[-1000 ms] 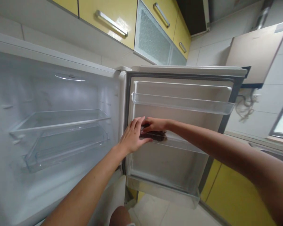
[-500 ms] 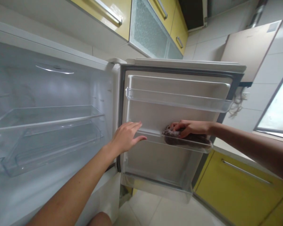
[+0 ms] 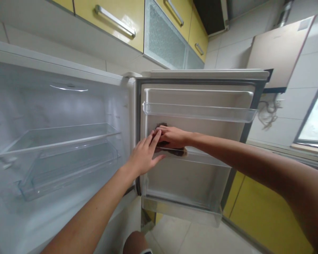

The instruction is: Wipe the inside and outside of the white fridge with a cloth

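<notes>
Where the knee (image 3: 134, 243) shows: six o'clock, at the bottom edge.
Left forearm (image 3: 100, 208): rises from between seven and eight o'clock toward the centre.
Right forearm (image 3: 243, 158): comes in level from four o'clock.
Left hand (image 3: 145, 155): at seven o'clock, near the centre; fingers extended, thumb spread away below them, fingertips meeting the other hand. Whether they also press on anything behind, I cannot tell.
Right hand (image 3: 173, 137): at four o'clock, close to the centre, fingers curled down and gripping the cloth.
Dark brown cloth (image 3: 177, 152): just off the centre toward five o'clock, inside the middle door bin at its hinge end, largely covered by the hands; its lighter brown end shows through the clear front wall.
Middle door bin (image 3: 206, 159): transparent, running from the centre toward four o'clock.
Refrigerator door (image 3: 188, 183): stands wide, its inner panel facing the person, with a grey seal around it.
Lower door bin (image 3: 180, 211): between five and six o'clock, clear.
Upper door bin (image 3: 198, 112): between two and three o'clock, clear.
Fridge compartment (image 3: 42, 63): at nine o'clock, with a glass shelf (image 3: 60, 137) above a clear drawer (image 3: 69, 165).
Floor (image 3: 180, 233): pale tiles, between five and six o'clock.
Lower cabinet (image 3: 265, 211): yellow, at four o'clock.
Upper cabinet (image 3: 106, 30): glossy yellow, at eleven o'clock, beside a frosted glass panel (image 3: 164, 35) at twelve.
Wall-mounted box (image 3: 281, 49): beige, at two o'clock, hoses (image 3: 267, 114) hanging beneath.
Window (image 3: 315, 120): bright, at three o'clock.
</notes>
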A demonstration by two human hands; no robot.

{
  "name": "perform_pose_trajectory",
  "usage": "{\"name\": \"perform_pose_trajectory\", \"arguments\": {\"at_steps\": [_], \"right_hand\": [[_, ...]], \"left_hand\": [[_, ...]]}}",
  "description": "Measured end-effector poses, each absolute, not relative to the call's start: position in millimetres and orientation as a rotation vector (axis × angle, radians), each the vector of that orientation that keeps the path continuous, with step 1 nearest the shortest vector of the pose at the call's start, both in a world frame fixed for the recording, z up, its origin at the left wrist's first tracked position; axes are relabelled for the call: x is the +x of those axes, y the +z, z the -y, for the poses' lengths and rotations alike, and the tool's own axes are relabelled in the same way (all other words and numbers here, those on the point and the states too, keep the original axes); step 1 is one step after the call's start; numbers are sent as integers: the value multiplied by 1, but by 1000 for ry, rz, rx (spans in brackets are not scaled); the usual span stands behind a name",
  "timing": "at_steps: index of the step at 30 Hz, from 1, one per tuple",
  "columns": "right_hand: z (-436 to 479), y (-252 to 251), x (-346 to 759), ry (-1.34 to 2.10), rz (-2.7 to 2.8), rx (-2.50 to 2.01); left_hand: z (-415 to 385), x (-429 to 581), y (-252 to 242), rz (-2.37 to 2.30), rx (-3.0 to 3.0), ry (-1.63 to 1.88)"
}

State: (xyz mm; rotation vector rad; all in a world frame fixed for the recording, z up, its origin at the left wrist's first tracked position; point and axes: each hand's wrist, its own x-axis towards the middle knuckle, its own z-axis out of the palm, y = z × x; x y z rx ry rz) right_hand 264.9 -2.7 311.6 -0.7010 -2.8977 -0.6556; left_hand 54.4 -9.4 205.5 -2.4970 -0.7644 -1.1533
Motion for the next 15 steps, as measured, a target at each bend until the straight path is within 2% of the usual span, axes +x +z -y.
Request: {"name": "perform_pose_trajectory", "arguments": {"at_steps": [3, 6, 11, 15], "right_hand": [[36, 323, 313, -1117, 2849, -668], [70, 332, 374, -1360, 2743, -765], [105, 334, 445, -1594, 2561, -748], [86, 321, 418, -1626, 2529, -833]], "left_hand": [[16, 50, 210, 776, -2479, -1018], [18, 51, 215, 787, -2489, -960], [19, 65, 215, 851, -2454, -1059], [21, 73, 214, 890, -2434, -1092]]}}
